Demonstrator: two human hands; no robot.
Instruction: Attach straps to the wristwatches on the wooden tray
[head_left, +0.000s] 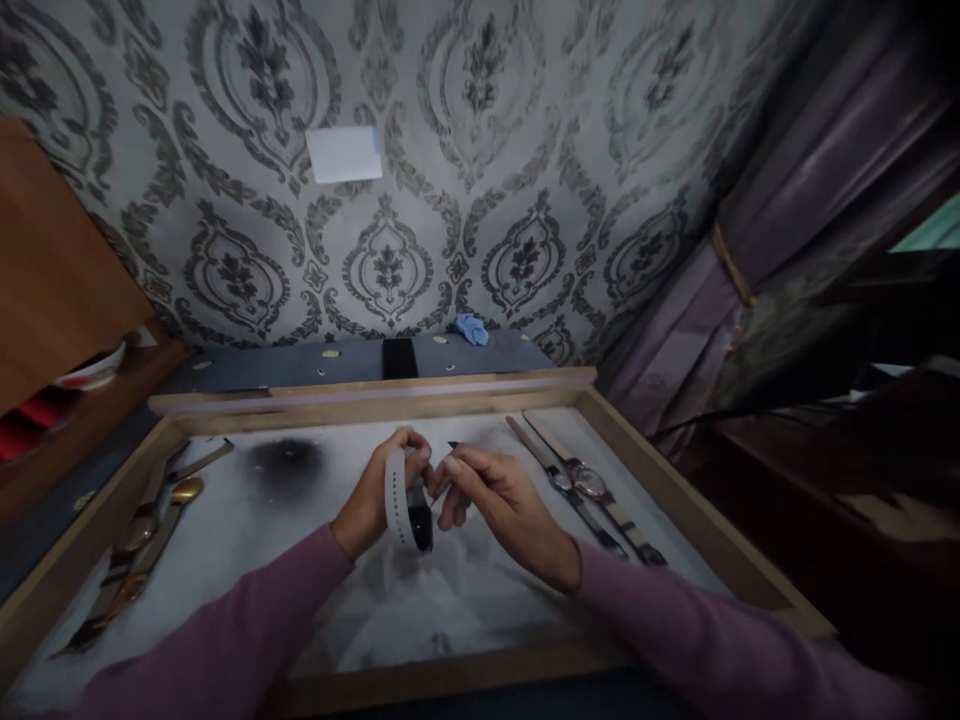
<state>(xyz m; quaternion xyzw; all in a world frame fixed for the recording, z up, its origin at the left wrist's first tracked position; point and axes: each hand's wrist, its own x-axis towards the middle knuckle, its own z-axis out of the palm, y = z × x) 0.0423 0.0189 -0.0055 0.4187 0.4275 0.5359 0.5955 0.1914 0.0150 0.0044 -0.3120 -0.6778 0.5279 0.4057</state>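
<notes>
My left hand (373, 500) is closed around a watch with a pale perforated strap (395, 500) and a dark face that hangs toward the bottom. Close beside it on the right, my right hand (499, 500) has its thumb and forefinger pinched on a thin dark-tipped tool (452, 445). The fingers of both hands nearly meet at the watch's side. Beneath them lies the white floor of a shallow wooden-framed tray (645, 450). Two strap watches (590, 481) lie at its right side, and several more watches (142, 530) lie at its left.
Behind the tray, a dark blue surface (360, 358) holds a black flat object (399, 358) and a crumpled blue item (472, 329). A patterned wall carries a white card (345, 154). An orange-brown wooden box (60, 260) stands left; a purple curtain (780, 230) hangs right.
</notes>
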